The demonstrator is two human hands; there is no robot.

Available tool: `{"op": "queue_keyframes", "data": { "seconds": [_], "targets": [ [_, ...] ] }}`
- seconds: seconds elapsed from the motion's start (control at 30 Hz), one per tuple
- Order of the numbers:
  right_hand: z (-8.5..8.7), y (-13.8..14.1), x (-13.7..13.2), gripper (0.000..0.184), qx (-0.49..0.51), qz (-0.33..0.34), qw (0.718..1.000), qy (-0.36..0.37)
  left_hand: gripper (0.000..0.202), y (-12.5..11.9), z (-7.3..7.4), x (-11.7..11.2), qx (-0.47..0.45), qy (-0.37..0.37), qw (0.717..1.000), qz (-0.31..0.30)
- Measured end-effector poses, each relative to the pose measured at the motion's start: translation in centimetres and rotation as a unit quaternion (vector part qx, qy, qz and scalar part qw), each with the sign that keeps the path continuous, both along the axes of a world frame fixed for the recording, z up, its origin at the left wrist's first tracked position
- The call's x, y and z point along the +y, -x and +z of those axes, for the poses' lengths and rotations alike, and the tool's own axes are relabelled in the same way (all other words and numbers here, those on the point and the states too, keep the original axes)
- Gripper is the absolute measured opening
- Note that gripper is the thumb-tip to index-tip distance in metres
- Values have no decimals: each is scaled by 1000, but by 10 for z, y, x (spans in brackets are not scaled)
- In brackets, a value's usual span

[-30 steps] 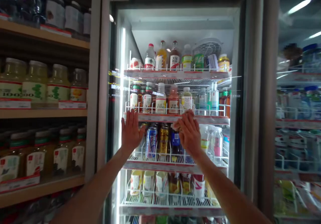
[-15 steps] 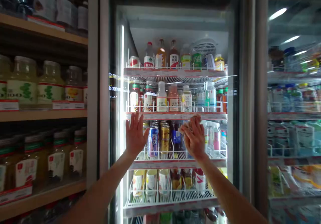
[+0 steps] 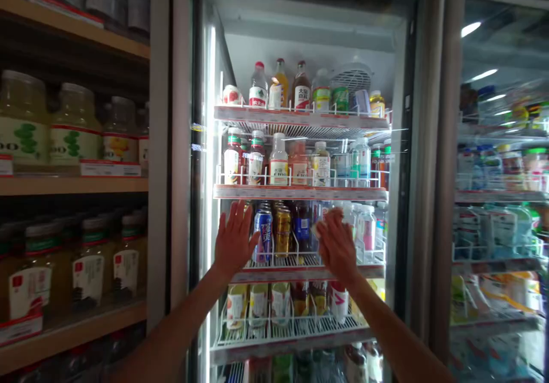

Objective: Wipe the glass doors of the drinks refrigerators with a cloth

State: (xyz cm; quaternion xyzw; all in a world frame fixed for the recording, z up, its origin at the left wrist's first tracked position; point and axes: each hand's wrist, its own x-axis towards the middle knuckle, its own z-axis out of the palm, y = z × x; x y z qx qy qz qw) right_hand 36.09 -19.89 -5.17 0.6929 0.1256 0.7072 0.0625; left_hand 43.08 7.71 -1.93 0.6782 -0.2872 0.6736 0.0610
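Observation:
My left hand [image 3: 234, 240] lies flat with fingers stretched upward against the glass door [image 3: 309, 23] of a lit drinks fridge. It appears in front of the third shelf, left of a blue can [image 3: 263, 231] and gold cans [image 3: 282, 231]. Further right, at the same height, my right hand [image 3: 338, 246] is bent around a pale crumpled cloth [image 3: 315, 231] and presses toward the glass. Motion blurs its fingers, and most of the cloth is hidden under them. Bottles behind the door are partly covered by this hand.
Wooden shelves [image 3: 77, 185] with large juice bottles [image 3: 75, 120] stand left of the fridge's metal frame [image 3: 180, 143]. Another glass-fronted fridge [image 3: 500, 194] is on the right. Inside the middle fridge, wire-fronted shelves [image 3: 300, 193] hold rows of bottles and cans.
Both hands now appear slightly lower against the shelves behind the glass. My right hand, still with the cloth, has shifted a little down. The camera view has tilted and moved slightly.

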Motion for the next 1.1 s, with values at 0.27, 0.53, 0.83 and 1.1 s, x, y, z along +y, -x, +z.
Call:
{"op": "queue_keyframes", "data": {
  "seconds": [0.27, 0.53, 0.83, 1.1],
  "targets": [
    [-2, -8, 27, 58, -48, 3, 993, -108, 69, 0, -14, 1, 3, -2, 1000, 8],
    [-10, 1, 4, 60, -48, -23, 996, -67, 68, 2, -19, 5, 1, -19, 1000, 10],
    [-17, 0, 16, 62, 17, -20, 1000, -7, 67, 3, -17, 7, 2, -23, 1000, 14],
    [-25, 1, 2, 57, -64, -15, 992, -108, 67, 1, -20, 3, -11, -13, 1000, 20]
  ]
}}
